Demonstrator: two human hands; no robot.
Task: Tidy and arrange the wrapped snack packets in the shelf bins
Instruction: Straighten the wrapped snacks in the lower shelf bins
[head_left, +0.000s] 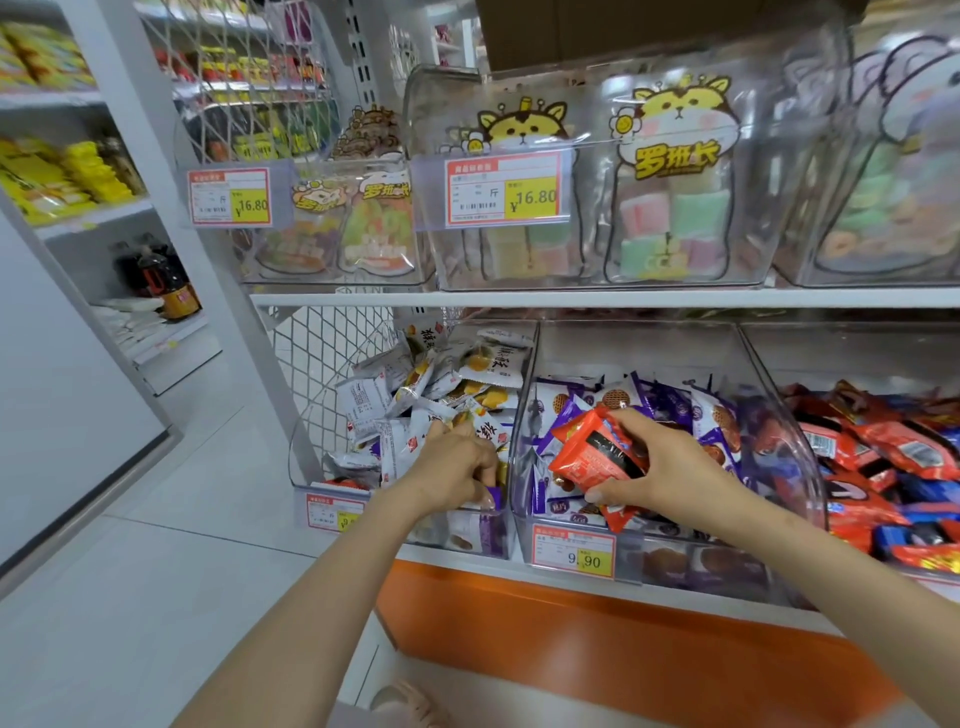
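Red packets (592, 457), seemingly two, are gripped by right hand (660, 467); left hand (452, 467) pinches one purple packet (493, 498).

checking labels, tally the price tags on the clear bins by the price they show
16.80 tags: 2
9.90 tag: 1
partly hidden tag, price unreadable: 1
total: 4
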